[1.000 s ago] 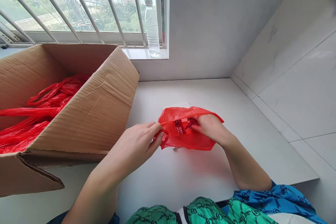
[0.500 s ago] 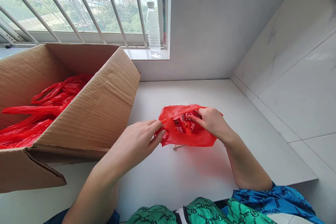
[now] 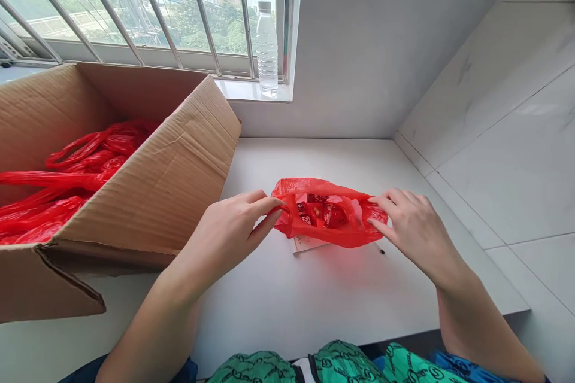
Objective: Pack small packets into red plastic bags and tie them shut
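Note:
A red plastic bag (image 3: 323, 239) lies stretched sideways over the white table, its mouth open toward me. Several small red packets (image 3: 332, 215) with dark printing show inside it. My left hand (image 3: 238, 233) pinches the bag's left end between thumb and fingers. At the opposite end, my right hand (image 3: 411, 227) has the bag's edge between its thumb and index finger. Below the bag, a printed white paper (image 3: 306, 243) sticks out in part. The dark tip of a thin pen-like stick (image 3: 381, 250) shows near my right thumb.
On the left stands an open cardboard box (image 3: 166, 173) with a pile of red plastic bags (image 3: 90, 167) in it. A clear water bottle (image 3: 267, 51) stands on the sill of the barred window. Walls bound the table (image 3: 278, 311) at the back and right.
My right hand has come out of the bag's mouth and moved right to its end. The mouth is spread wider, and more of the paper and the stick's tip show beneath.

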`<state>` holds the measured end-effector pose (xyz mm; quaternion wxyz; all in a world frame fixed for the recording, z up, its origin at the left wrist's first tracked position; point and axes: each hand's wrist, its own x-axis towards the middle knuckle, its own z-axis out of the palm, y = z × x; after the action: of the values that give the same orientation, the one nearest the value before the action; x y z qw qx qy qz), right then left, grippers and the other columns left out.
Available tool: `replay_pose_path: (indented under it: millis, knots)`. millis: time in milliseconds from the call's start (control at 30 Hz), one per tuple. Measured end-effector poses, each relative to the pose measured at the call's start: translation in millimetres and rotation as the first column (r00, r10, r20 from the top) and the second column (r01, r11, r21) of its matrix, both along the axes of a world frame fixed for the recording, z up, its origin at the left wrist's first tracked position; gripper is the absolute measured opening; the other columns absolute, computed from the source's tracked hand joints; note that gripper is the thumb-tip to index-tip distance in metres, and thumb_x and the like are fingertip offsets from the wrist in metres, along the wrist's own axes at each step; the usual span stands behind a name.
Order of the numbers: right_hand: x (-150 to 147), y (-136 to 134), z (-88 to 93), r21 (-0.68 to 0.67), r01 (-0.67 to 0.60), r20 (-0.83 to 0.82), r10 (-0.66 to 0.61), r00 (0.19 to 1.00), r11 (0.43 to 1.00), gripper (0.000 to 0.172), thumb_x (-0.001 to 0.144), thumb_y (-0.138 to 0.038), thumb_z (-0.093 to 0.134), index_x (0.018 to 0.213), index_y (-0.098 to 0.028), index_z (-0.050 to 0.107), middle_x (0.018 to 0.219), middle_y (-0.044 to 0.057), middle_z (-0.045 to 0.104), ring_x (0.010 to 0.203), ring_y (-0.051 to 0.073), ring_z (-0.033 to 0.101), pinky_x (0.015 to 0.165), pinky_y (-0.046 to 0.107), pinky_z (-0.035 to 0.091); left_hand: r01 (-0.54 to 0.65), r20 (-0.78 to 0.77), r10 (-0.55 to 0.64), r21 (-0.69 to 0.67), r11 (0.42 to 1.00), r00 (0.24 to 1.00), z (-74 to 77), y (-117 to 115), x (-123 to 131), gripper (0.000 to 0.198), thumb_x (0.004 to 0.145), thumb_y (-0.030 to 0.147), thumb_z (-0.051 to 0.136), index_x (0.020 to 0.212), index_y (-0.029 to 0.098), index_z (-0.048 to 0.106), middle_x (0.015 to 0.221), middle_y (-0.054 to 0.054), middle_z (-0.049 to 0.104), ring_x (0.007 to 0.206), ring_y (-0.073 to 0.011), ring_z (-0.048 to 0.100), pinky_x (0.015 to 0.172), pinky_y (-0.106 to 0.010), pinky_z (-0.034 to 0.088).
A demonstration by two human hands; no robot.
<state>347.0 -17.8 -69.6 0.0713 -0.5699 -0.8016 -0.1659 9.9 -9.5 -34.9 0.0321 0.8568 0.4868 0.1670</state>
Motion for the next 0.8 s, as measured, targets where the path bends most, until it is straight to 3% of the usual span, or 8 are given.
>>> replay_pose_path:
  millis: [200,267,333,433,533,600,700,800]
  knots:
    - [20,-8,5.1,-0.109,0.241,-0.166,-0.257,0.952,0.964,0.019,0.091,-0.039,0.057,0.095,-0.022,0.063,0.076,0.001,0.067,0.056,0.017,0.055,0.048,0.027,0.03,-0.039,0.231,0.025,0.056,0.998,0.973,-0.4,8,4,0.026,0.098,0.038,0.048,0.104,0.028,0.072,0.109,-0.002,0.061,0.065,-0.0083,0.055,0.06,-0.023,0.043]
    - [23,-6,16.2,-0.238,0.197,-0.282,-0.262,0.923,0.951,0.023,0.091,-0.045,0.057,0.083,-0.023,0.063,0.068,-0.001,0.064,0.051,0.015,0.051,0.046,0.027,0.029,-0.021,0.373,0.016,0.008,1.0,0.928,0.9,10,5,0.024,0.096,0.038,0.052,0.1,0.027,0.073,0.098,-0.003,0.059,0.067,-0.0094,0.053,0.057,-0.022,0.042]
    - [25,0,27.9,-0.35,0.046,-0.471,-0.218,0.855,0.936,0.032,0.089,-0.051,0.059,0.076,-0.023,0.062,0.063,-0.001,0.061,0.051,0.014,0.049,0.046,0.027,0.032,0.003,0.526,0.023,-0.049,0.999,0.85,3.0,11,6,0.022,0.094,0.037,0.056,0.098,0.025,0.074,0.087,-0.003,0.056,0.069,-0.0112,0.052,0.056,-0.022,0.043]
    - [20,15,39.9,-0.248,-0.2,-0.809,-0.089,0.581,0.948,0.035,0.085,-0.055,0.065,0.074,-0.022,0.06,0.074,0.001,0.062,0.063,0.015,0.056,0.056,0.028,0.045,0.075,0.757,0.061,-0.143,0.987,0.65,6.8,16,9,0.021,0.091,0.036,0.06,0.095,0.021,0.074,0.078,-0.002,0.054,0.067,-0.0121,0.051,0.058,-0.023,0.046]
    - [2,34,45.6,0.028,-0.293,-0.968,0.1,0.232,0.956,0.032,0.084,-0.051,0.067,0.074,-0.023,0.055,0.111,0.004,0.065,0.098,0.021,0.064,0.082,0.036,0.053,0.188,0.935,0.136,-0.206,0.96,0.326,11.1,30,16,0.021,0.089,0.037,0.063,0.096,0.02,0.074,0.079,-0.002,0.057,0.067,-0.0118,0.053,0.062,-0.024,0.053]
    - [-12,46,47.9,0.145,-0.31,-0.981,0.179,0.081,0.939,0.029,0.088,-0.049,0.062,0.077,-0.024,0.054,0.131,0.003,0.059,0.118,0.025,0.059,0.094,0.042,0.051,0.233,0.98,0.165,-0.188,0.954,0.116,14.2,42,24,0.02,0.087,0.037,0.066,0.098,0.021,0.073,0.083,-0.002,0.061,0.074,-0.0123,0.058,0.071,-0.027,0.057]
    - [-28,61,48.6,0.217,-0.322,-0.975,0.221,-0.025,0.921,0.024,0.095,-0.049,0.046,0.091,-0.028,0.056,0.137,0.003,0.058,0.128,0.026,0.054,0.098,0.046,0.05,0.192,0.988,0.11,-0.088,0.977,-0.106,18.8,58,32,0.015,0.087,0.032,0.067,0.098,0.024,0.072,0.1,-0.002,0.066,0.089,-0.0128,0.062,0.086,-0.03,0.057]
    - [-33,72,44.2,0.225,-0.291,-0.974,0.22,-0.049,0.93,0.032,0.097,-0.053,0.036,0.11,-0.031,0.056,0.133,0.003,0.061,0.129,0.025,0.054,0.098,0.047,0.051,0.107,0.976,0.042,-0.019,0.994,-0.212,21.3,65,33,0.01,0.088,0.03,0.066,0.095,0.026,0.073,0.115,0.0,0.066,0.094,-0.0119,0.062,0.088,-0.029,0.055]
